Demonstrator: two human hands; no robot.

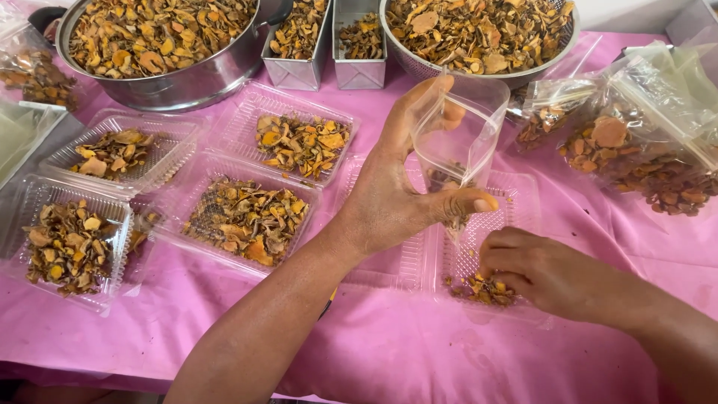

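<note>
My left hand [396, 187] holds a small clear plastic bag [460, 131] open and upright above a clear plastic tray [516, 206]. A few dried orange-brown slices lie at the bottom of the bag. My right hand [542, 269] rests in the tray's near corner, fingers closed over a small heap of dried slices [482, 290]. The tray sits on a pink tablecloth [389, 344].
Several clear trays of dried slices [250, 217] lie to the left. At the back stand a steel pot [161, 45], two small metal tins [359, 45] and a mesh bowl [479, 34], all full. Filled plastic bags [636, 150] lie at right.
</note>
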